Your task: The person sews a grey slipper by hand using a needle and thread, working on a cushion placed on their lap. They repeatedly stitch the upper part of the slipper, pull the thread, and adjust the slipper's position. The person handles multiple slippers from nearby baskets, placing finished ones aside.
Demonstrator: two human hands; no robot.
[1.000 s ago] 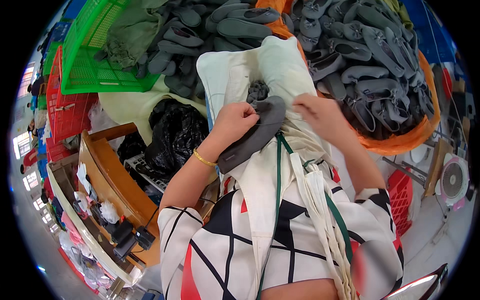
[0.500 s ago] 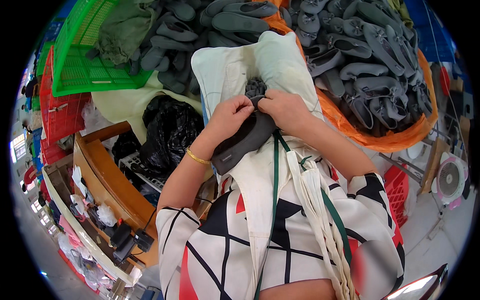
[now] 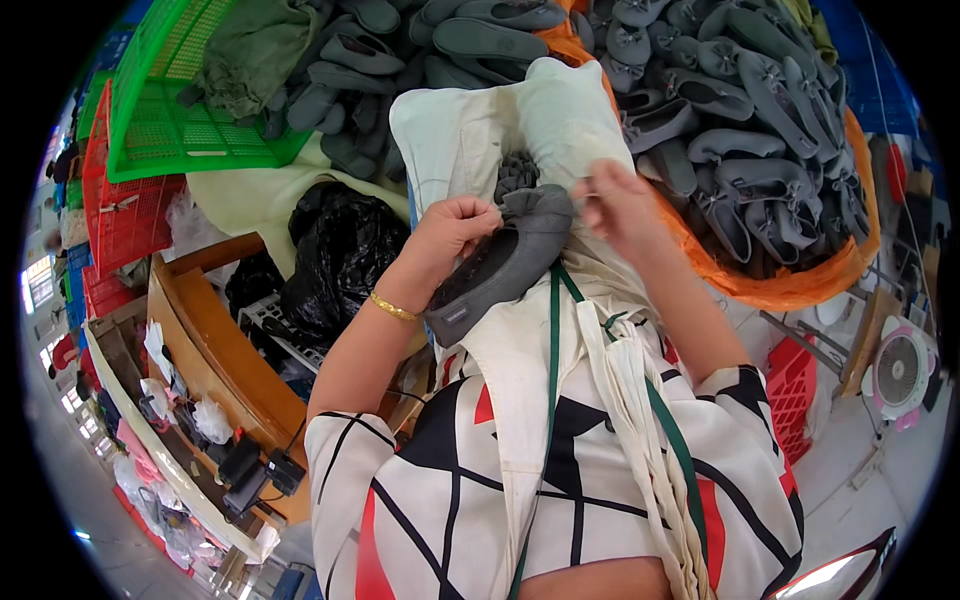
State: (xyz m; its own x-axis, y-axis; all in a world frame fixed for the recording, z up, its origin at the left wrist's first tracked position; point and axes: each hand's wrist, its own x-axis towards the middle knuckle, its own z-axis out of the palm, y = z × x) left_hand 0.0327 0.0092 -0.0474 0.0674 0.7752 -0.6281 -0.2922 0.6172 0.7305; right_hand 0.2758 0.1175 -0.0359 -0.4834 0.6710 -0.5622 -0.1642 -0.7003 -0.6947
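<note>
A dark grey slip-on shoe (image 3: 470, 300) lies tilted over my apron-covered lap, its toe pointing away to the right. At the toe's left side my left hand (image 3: 450, 237) is closed, with thumb and forefinger pinching the edge by a small grey bow (image 3: 520, 203). My right hand (image 3: 622, 212) is raised to the right of the toe, apart from the shoe. Its fingers look pinched together but are blurred, and whatever they hold is too small to make out. Just beyond the toe, a cluster of dark grey bows (image 3: 516, 172) rests in a fold of the pale apron (image 3: 575, 115).
An orange-lined container (image 3: 790, 292) full of grey shoes stands at the far right. More grey shoes (image 3: 490, 38) lie beside a green crate (image 3: 150, 150) at the far left. A black plastic bag (image 3: 335, 255) and a wooden drawer (image 3: 225, 340) sit left; a small fan (image 3: 897, 368) stands right.
My right hand has moved away from the shoe's toe to the right, uncovering the toe and its bow. My left hand stays at the shoe's edge.
</note>
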